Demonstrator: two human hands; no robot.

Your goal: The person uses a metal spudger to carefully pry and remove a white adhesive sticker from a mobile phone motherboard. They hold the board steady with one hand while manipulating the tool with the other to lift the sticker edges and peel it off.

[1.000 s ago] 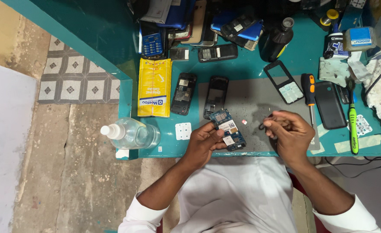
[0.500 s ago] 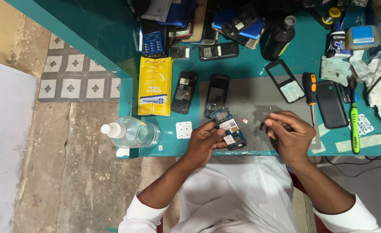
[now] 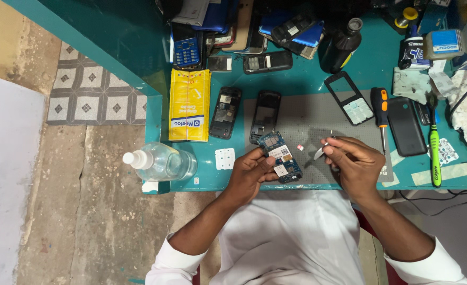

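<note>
**Circuit board held at the bench edge**

I see the small blue circuit board [image 3: 280, 157] gripped in my left hand [image 3: 249, 177], fingers clenched on its near edge, just above the grey work mat [image 3: 318, 119]. My right hand [image 3: 356, 163] pinches metal tweezers [image 3: 320, 151], tips aimed at the board, close but apart. Both forearms angle in from white sleeves. On the teal table [image 3: 302, 79] lie two opened phone shells [image 3: 246, 112], a yellow packet [image 3: 189, 104] and an orange-handled screwdriver [image 3: 380, 108]. A clear bottle [image 3: 159, 161] sits at the corner; tiled floor [image 3: 93, 97] lies left.
</note>
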